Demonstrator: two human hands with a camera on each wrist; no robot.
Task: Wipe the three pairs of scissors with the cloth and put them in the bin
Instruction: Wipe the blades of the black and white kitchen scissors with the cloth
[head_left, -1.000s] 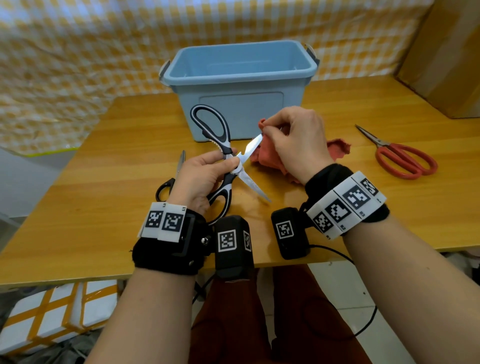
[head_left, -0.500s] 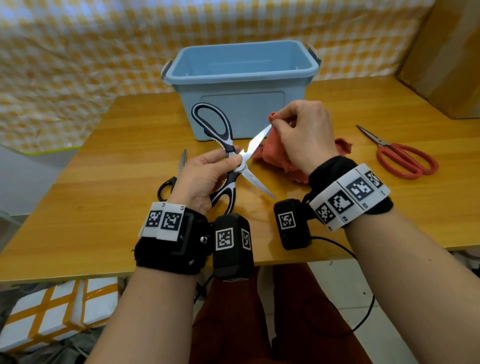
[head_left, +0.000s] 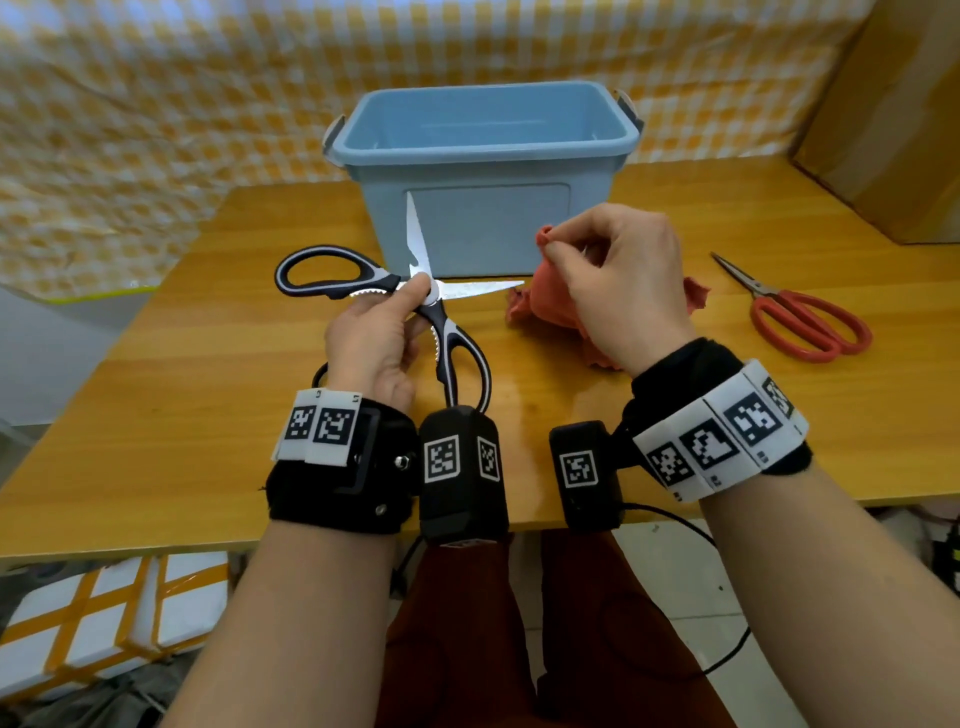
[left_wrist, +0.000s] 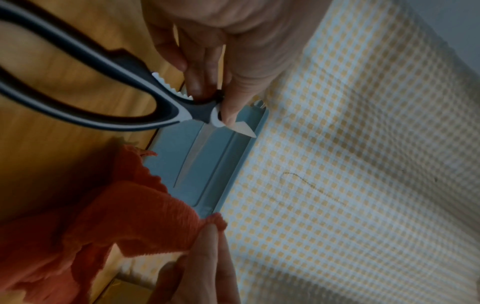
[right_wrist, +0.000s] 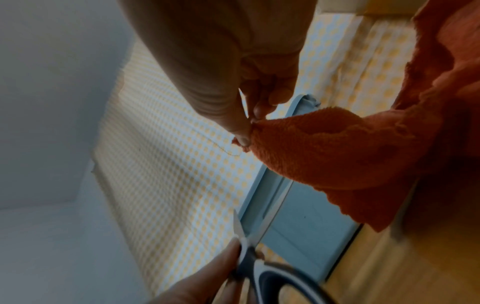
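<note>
My left hand (head_left: 400, 306) pinches the black-and-grey kitchen scissors (head_left: 441, 332) at the pivot, above the table. Their blades are spread wide, one pointing up against the bin's front, one pointing right. My right hand (head_left: 558, 247) pinches a corner of the orange cloth (head_left: 550, 306), lifted just right of the blade tip and apart from it. The left wrist view shows the scissors (left_wrist: 109, 96) and cloth (left_wrist: 135, 218); the right wrist view shows the cloth (right_wrist: 337, 150). Red-handled scissors (head_left: 800, 317) lie on the table at right. A third pair (head_left: 319, 371) is mostly hidden behind my left hand. The blue bin (head_left: 483, 140) stands behind, nothing visible inside.
The wooden table (head_left: 182, 415) ends close to my wrists. A cardboard box (head_left: 893, 114) stands at the back right. A yellow checked sheet (head_left: 182, 104) hangs behind the table. White boxes with orange tape (head_left: 104, 613) sit on the floor at left.
The scissors have rotated in my left hand: the handles swung left and down, the blades now point up and right. My right hand has drawn the cloth off the blade.
</note>
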